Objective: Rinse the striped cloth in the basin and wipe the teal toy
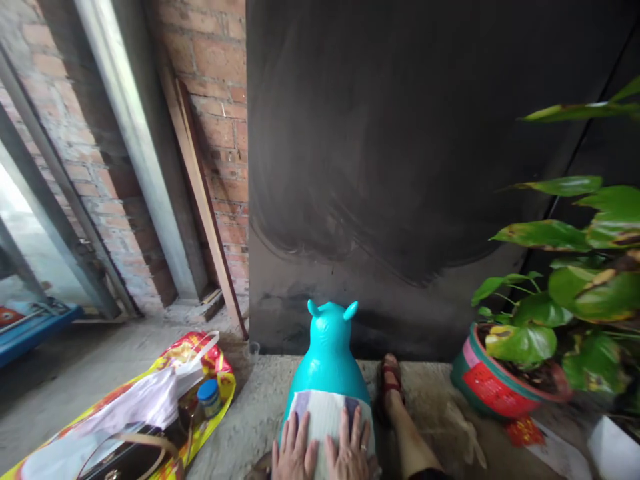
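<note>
A turquoise inflatable animal toy (330, 367) with two small ears stands in front of me at the bottom middle. Over its back lies a pale cloth (320, 408) with purple-grey stripes. My left hand (295, 450) rests flat on the cloth's left side, fingers spread. Beside it, my right hand (349, 448) lies flat on the right side, with a ring on one finger. The two thumbs are close together but apart. Both wrists are cut off by the lower edge of the picture.
A black board (380, 167) stands directly ahead. On the left, a yellow-red sheet (220, 393) carries a bag, white cloth and a blue-lidded jar (209, 398). A potted plant (500, 393) stands right. My sandalled foot (391, 377) is beside the toy. A wooden plank (210, 213) leans on bricks.
</note>
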`<state>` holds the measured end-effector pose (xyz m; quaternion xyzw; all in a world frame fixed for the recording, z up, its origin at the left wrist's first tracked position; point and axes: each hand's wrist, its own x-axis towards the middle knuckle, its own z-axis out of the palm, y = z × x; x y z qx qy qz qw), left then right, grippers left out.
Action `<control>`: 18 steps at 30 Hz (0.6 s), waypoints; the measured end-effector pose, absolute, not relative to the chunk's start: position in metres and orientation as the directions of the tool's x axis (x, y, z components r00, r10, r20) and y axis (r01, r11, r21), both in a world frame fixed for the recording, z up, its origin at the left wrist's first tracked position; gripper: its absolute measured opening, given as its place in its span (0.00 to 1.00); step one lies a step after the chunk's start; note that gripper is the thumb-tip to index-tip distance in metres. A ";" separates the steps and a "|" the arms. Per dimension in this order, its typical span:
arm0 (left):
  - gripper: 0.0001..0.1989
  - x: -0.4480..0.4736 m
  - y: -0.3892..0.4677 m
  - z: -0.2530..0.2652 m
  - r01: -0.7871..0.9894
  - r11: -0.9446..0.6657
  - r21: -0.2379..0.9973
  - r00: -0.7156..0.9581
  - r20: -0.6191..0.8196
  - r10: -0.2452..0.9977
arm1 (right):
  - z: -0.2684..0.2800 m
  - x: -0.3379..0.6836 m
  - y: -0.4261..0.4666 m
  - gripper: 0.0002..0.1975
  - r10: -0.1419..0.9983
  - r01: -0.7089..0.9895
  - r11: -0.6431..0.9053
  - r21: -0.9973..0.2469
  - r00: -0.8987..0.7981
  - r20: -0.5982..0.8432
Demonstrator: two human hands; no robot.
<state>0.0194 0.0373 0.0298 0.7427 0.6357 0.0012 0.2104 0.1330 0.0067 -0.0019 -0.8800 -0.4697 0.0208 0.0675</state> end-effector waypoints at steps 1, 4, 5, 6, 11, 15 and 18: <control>0.26 0.018 0.033 0.029 0.945 -0.114 0.308 0.195 -0.249 0.949 | -0.003 0.132 0.002 0.28 0.830 0.823 -0.549 -0.146 0.557 0.025; 0.26 0.016 0.021 0.030 0.946 -0.143 0.291 0.206 -0.199 0.958 | -0.001 0.129 -0.011 0.30 0.830 0.818 -0.553 -0.160 0.558 -0.019; 0.26 0.015 0.017 0.030 0.945 -0.152 0.290 0.211 -0.184 0.960 | 0.001 0.129 -0.015 0.30 0.837 0.823 -0.544 -0.161 0.546 -0.035; 0.26 0.014 0.013 0.030 0.942 -0.163 0.293 0.218 -0.168 0.961 | 0.003 0.130 -0.019 0.31 0.846 0.832 -0.531 -0.158 0.530 -0.050; 0.27 0.007 0.000 0.027 0.925 -0.176 0.336 0.233 -0.138 0.963 | 0.022 0.130 -0.029 0.35 0.880 0.873 -0.471 -0.124 0.456 -0.130; 0.26 0.005 -0.004 0.017 0.903 -0.193 0.383 0.244 -0.090 0.966 | 0.045 0.127 -0.028 0.36 0.849 0.863 -0.502 -0.050 0.481 -0.217; 0.26 0.007 -0.006 0.014 0.891 -0.175 0.419 0.227 -0.079 0.971 | 0.054 0.130 -0.027 0.36 0.873 0.889 -0.459 0.001 0.451 -0.188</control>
